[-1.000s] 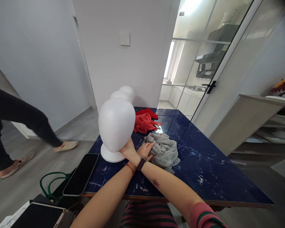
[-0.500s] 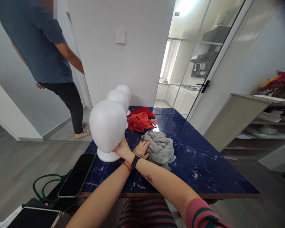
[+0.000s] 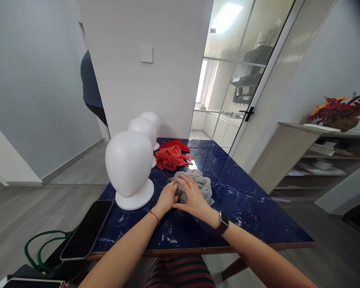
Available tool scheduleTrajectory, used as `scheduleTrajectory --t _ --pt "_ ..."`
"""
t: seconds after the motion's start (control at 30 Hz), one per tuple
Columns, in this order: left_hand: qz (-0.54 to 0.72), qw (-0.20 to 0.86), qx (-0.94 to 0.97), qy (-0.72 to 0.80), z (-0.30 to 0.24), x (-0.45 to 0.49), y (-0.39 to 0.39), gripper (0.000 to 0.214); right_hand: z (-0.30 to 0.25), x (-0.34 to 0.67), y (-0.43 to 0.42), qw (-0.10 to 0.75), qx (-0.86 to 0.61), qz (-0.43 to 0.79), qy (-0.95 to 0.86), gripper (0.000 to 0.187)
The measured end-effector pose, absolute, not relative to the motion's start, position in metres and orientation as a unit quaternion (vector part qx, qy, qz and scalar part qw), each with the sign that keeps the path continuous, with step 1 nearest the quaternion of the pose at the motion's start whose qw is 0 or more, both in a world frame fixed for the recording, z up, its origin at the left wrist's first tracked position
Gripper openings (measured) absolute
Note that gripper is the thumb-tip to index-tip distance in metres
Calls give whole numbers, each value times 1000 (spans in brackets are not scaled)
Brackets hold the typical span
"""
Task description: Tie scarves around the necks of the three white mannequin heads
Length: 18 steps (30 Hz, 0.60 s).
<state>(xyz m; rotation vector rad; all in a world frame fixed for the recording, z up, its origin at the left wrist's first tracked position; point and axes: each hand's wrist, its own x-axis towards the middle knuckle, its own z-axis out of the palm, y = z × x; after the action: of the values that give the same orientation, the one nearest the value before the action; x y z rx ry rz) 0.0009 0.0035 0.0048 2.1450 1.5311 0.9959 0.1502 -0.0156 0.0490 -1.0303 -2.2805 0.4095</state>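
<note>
Both hands are gathering the grey cloth at mid-frame on the blue table: left hand pinching its near edge, right hand spread flat on top. Next likely needs a firmer bunching grip. Left fingertips are buried in folds; a person at upper left is half hidden
</note>
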Motion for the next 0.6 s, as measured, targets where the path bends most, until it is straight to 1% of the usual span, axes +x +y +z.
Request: scheduleTrajectory --t 0.07,0.1,0.17,0.2,0.3,0.4,0.43,0.5,0.6 --pt "372 171 747 524 10 1 0 30 38 184 0 243 -429 108 -863 94" --pt "391 178 744 512 12 1 -1 29 31 196 8 234 -435 97 -864 95" --pt "425 195 743 478 15 3 -2 30 18 208 24 241 -422 92 -869 93" --pt "436 202 745 462 16 4 -2 32 12 209 31 253 -405 98 -873 87" --pt "459 207 740 445 14 4 0 41 2 197 52 294 -376 139 -867 55" --pt "480 183 721 466 9 2 3 51 7 181 79 383 -414 208 -799 34" --pt "479 176 717 475 7 1 4 55 11 178 90 417 -433 221 -768 31" --pt "467 178 713 493 3 -1 6 58 25 176 111 473 -466 224 -713 30" --pt "448 199 708 509 -1 -3 9 50 48 179 133 514 -476 211 -682 33"
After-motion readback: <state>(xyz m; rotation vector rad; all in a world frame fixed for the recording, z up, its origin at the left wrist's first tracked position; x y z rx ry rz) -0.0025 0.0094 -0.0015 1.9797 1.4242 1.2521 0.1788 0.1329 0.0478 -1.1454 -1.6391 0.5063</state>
